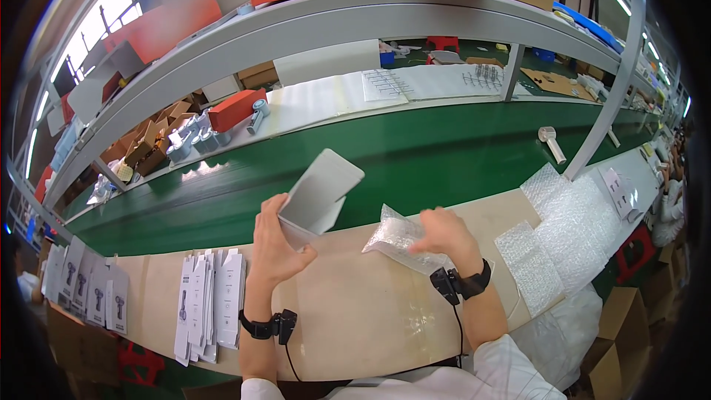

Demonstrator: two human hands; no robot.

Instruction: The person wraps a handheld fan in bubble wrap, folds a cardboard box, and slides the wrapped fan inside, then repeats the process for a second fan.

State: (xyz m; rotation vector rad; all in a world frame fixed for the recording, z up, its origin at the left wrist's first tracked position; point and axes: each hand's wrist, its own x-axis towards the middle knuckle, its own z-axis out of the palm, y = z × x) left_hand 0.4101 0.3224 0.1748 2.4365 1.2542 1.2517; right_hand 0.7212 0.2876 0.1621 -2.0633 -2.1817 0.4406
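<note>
My left hand [280,243] is closed around a small light-grey cardboard box [320,191]. The box is tilted above the table, its flaps standing up and its inside facing me. On the right, my right hand [450,237] curves over a clear bubble-wrap pouch [396,237], with thumb and fingers on its side. The pouch lies slanted on the brown tabletop, and what it wraps cannot be made out. Both wrists wear a black strap with a small device and a cable.
Flat printed cartons [209,304] lie at left, beside a carton stack [89,289]. Bubble-wrap sheets [570,233] cover the table's right part. Beyond runs a green conveyor belt [444,141] carrying a white handheld device [551,144]. A grey shelf beam [415,18] spans above, with an upright post at right.
</note>
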